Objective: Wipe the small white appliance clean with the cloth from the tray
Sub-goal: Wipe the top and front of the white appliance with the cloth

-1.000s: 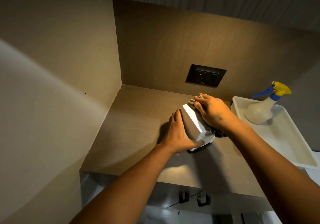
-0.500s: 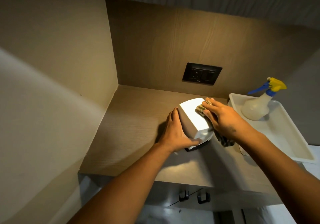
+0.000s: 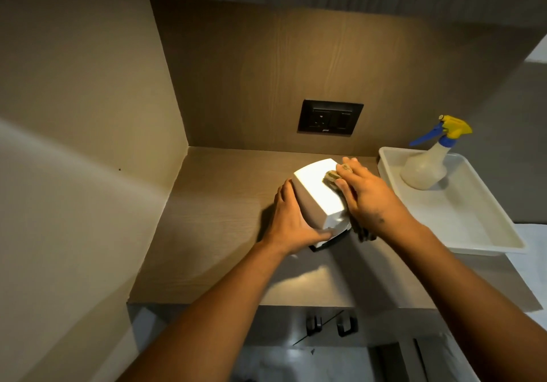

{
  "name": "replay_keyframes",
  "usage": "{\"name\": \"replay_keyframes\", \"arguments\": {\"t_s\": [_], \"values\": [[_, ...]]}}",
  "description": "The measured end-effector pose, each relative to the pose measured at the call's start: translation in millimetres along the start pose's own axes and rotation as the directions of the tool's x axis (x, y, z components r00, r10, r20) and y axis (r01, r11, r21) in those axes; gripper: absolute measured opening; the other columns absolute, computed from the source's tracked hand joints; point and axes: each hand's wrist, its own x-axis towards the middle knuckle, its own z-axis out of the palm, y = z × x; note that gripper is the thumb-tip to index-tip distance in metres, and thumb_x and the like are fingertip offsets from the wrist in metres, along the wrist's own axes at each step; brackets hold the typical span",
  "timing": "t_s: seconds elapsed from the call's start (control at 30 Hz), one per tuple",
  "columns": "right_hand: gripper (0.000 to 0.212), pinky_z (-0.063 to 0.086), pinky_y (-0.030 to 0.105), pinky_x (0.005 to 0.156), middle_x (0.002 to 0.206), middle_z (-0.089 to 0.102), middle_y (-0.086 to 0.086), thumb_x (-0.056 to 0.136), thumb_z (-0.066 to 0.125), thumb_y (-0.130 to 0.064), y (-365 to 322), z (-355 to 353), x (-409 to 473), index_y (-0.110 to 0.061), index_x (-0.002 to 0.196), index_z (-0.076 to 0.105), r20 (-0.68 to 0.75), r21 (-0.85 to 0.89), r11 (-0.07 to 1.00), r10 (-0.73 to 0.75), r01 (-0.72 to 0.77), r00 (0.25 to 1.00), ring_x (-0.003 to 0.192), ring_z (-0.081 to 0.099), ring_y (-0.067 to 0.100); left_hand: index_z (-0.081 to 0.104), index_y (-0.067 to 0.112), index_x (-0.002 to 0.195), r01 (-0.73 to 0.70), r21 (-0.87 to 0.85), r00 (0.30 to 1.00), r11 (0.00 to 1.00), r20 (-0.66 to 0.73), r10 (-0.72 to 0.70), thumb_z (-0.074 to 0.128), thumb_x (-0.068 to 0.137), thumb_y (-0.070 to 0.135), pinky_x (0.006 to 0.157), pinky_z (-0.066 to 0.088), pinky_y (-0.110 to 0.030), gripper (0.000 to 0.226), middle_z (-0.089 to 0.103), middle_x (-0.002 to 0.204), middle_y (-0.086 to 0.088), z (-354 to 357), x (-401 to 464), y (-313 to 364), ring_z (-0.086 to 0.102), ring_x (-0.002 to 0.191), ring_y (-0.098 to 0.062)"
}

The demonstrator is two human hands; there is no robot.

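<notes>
The small white appliance [image 3: 318,188] stands on the wooden counter, its bright top face tilted toward me and a dark base at its near end. My left hand [image 3: 291,219] clasps its left side, thumb on the near corner. My right hand [image 3: 370,196] presses a crumpled cloth [image 3: 331,176] against the top's right edge; most of the cloth is hidden under the palm, with a dark fold showing below the wrist.
A white tray [image 3: 485,233] sits at the right of the counter with a spray bottle [image 3: 426,165] with a blue and yellow head in it. A black wall socket [image 3: 330,121] is behind the appliance. Walls close the left and back; drawer handles [image 3: 331,324] hang below the counter edge.
My right hand with the cloth has slid from the appliance's far end toward me along its right edge, uncovering the white top. My left hand keeps its hold.
</notes>
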Motion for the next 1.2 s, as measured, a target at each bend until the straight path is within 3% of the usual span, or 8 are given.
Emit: {"name": "replay_keyframes", "arguments": {"t_s": [0.13,0.37,0.47,0.6,0.73,0.87,1.1,1.2], "values": [[0.05,0.018,0.038,0.11,0.155,0.025,0.002,0.098,0.033,-0.043,4.0,0.8,1.0,-0.022,0.143,0.037,0.001,0.01,0.996,0.094,-0.094,0.996,0.142,0.017,0.022,0.014,0.022,0.15,0.005,0.006,1.0,1.0,0.016,-0.005,0.093,0.04,0.061,0.106,0.038,-0.034,0.141,0.035,0.148,-0.002,-0.5,0.6,-0.1,0.037,0.135,-0.02],[0.044,-0.003,0.024,0.107,0.15,0.034,0.012,0.097,0.042,-0.031,-39.4,24.3,-18.7,-0.013,0.138,0.045,-0.069,0.024,0.99,-0.138,0.139,0.988,0.14,0.02,0.026,0.025,0.017,0.153,-0.061,0.065,0.998,0.996,0.025,0.06,0.078,0.044,0.067,0.105,0.036,-0.026,0.132,0.037,0.147,-0.006,-0.4,1.0,0.3,0.038,0.135,-0.022],[0.042,0.015,0.033,0.108,0.151,0.034,0.009,0.099,0.039,-0.033,-18.7,16.8,-9.4,-0.016,0.137,0.046,-0.105,0.045,0.997,-0.052,0.057,0.993,0.14,0.022,0.026,0.022,0.02,0.147,-0.019,0.011,1.0,1.0,-0.021,0.02,0.086,0.038,0.064,0.097,0.04,-0.027,0.133,0.041,0.141,-0.002,-0.9,0.4,0.1,0.043,0.129,-0.019],[0.046,0.019,0.039,0.11,0.154,0.028,0.006,0.1,0.035,-0.037,2.8,7.3,5.9,-0.019,0.142,0.039,-0.034,0.02,0.992,0.127,-0.126,0.991,0.142,0.018,0.025,0.012,0.025,0.151,-0.006,0.01,1.0,1.0,-0.008,0.006,0.092,0.038,0.061,0.104,0.036,-0.029,0.144,0.035,0.148,0.0,-3.7,1.9,-0.5,0.036,0.135,-0.018],[0.043,0.017,0.036,0.107,0.149,0.036,0.013,0.099,0.036,-0.036,-21.5,16.9,-5.9,-0.015,0.135,0.047,-0.1,0.019,1.0,0.013,-0.011,0.995,0.14,0.022,0.03,0.018,0.016,0.151,-0.026,0.014,0.999,1.0,-0.029,0.026,0.09,0.039,0.061,0.101,0.037,-0.026,0.141,0.04,0.144,-0.004,-0.2,0.2,0.1,0.042,0.131,-0.021],[0.042,0.014,0.034,0.105,0.15,0.035,0.011,0.098,0.038,-0.035,-33.8,22.4,-12.4,-0.017,0.136,0.047,-0.09,0.011,0.998,-0.065,0.067,0.994,0.14,0.022,0.029,0.026,0.013,0.149,-0.064,-0.014,0.997,0.998,-0.049,0.064,0.094,0.043,0.049,0.106,0.044,-0.037,0.131,0.043,0.143,-0.008,2.5,0.5,3.8,0.047,0.131,-0.025],[0.042,0.026,0.039,0.107,0.147,0.039,0.011,0.1,0.037,-0.034,3.4,0.7,7.8,-0.015,0.135,0.048,-0.041,0.022,0.995,0.099,-0.099,0.994,0.136,0.031,0.029,0.012,0.021,0.153,-0.008,0.009,1.0,1.0,-0.008,0.008,0.094,0.039,0.06,0.107,0.039,-0.033,0.146,0.035,0.149,-0.002,0.5,1.1,0.4,0.037,0.135,-0.019],[0.036,0.037,0.045,0.098,0.14,0.045,0.014,0.098,0.037,-0.035,-13.0,4.7,5.0,-0.016,0.123,0.055,-0.011,-0.006,0.997,-0.083,0.083,0.996,0.126,0.04,0.034,0.017,0.016,0.151,-0.019,0.012,1.0,1.0,-0.019,0.019,0.092,0.038,0.062,0.106,0.04,-0.034,0.143,0.038,0.145,-0.003,1.6,-1.6,0.6,0.04,0.134,-0.021]]}}
